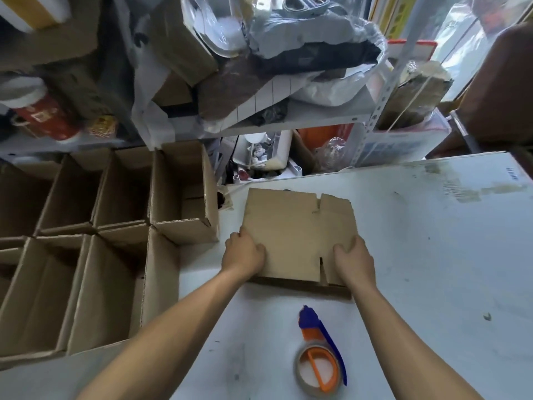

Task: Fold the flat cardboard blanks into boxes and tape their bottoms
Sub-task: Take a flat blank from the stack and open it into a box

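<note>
A person's two bare hands hold a flat cardboard blank [291, 226] at the middle of a white surface [432, 241], the left hand [244, 252] clasping its left edge and the right hand [352, 259] its near right corner; each grip is curled round the card, fingers tucked against its face. The blank lies tilted, its far edge raised toward 12 o'clock, slits cut into both its far and near edges. At 6 o'clock from the blank, well apart from both hands, a tape dispenser [321, 350] with a blue blade guard and orange handle lies flat, a roll of clear tape on it. At 9 o'clock, just beside the surface, stand rows of folded boxes [115, 226], open tops up, the nearest one [184, 194] close to the blank's left edge. Beyond, at 12 o'clock, metal shelving [288, 116] carries bags, cartons and plastic wrap, with a red canister [43, 114] at 10 o'clock
</note>
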